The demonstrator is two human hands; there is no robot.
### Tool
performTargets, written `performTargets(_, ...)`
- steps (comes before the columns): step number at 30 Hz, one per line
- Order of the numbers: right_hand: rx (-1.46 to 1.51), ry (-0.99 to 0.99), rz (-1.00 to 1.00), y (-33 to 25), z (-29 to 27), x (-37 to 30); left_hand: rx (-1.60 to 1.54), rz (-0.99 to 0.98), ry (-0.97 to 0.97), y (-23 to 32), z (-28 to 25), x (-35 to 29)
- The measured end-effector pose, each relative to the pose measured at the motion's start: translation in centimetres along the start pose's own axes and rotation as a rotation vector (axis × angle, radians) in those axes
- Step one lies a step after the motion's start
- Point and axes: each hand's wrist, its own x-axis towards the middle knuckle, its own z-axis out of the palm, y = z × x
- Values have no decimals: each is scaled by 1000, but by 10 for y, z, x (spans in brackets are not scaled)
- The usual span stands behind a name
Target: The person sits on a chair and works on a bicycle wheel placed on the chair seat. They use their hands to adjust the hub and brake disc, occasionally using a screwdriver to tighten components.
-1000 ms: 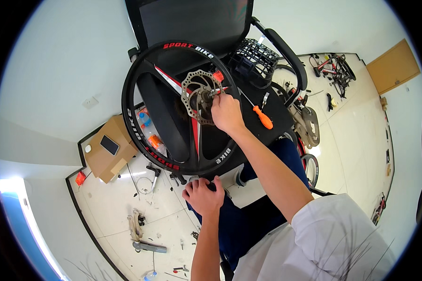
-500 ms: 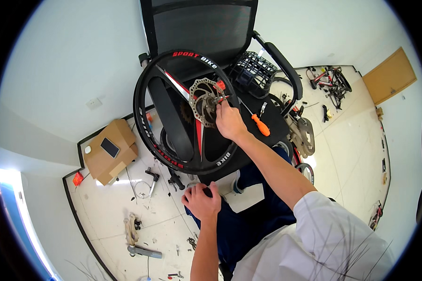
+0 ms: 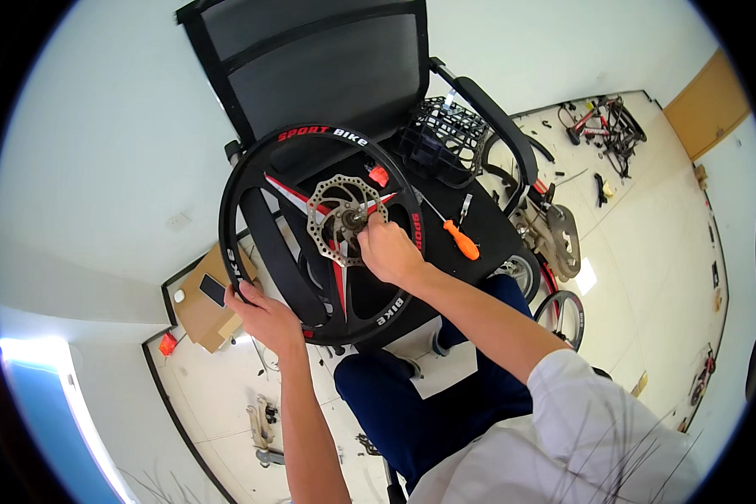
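Note:
A black bicycle wheel with red and white spoke accents rests on the seat of a black office chair. Its perforated brake disc faces up around the hub. My left hand grips the rim at the lower left, thumb over it. At the centre, the curled fingers of my right hand close on the hub axle; the fingertips are partly hidden. An orange-handled screwdriver lies on the seat to the right of the wheel.
A black basket sits at the seat's back right, beside the armrest. On the floor stand a cardboard box with a phone, a bicycle frame at the far right, and loose parts lower left.
My left hand has risen from near my knee and taken hold of the wheel's rim. The wheel appears lower and further left, as the whole view has shifted. My right hand stays at the hub.

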Motion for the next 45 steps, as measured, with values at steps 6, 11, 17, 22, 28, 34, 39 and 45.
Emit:
performTargets(6,-304,-255,-329,17,-25,6,87,17,16,-4,6,3)
performTargets(11,-341,-254,-434,49,-43,13,96,31,26,-8,5,6)
performTargets(17,-10,-256,-222,43,-62,17,65,-1,41,-3,6,2)
performTargets(22,163,-241,-315,38,-58,18,15,-3,52,-5,8,2)
performTargets(28,337,-133,-140,34,-44,14,117,50,26,-12,7,4)
performTargets(34,378,-123,-189,46,-28,5,122,66,41,-16,7,5)
performTargets(39,373,-52,-102,33,-18,3,138,68,35,-27,3,12)
performTargets(45,327,-16,5,25,-13,-3,-167,-204,16,7,-2,-4)
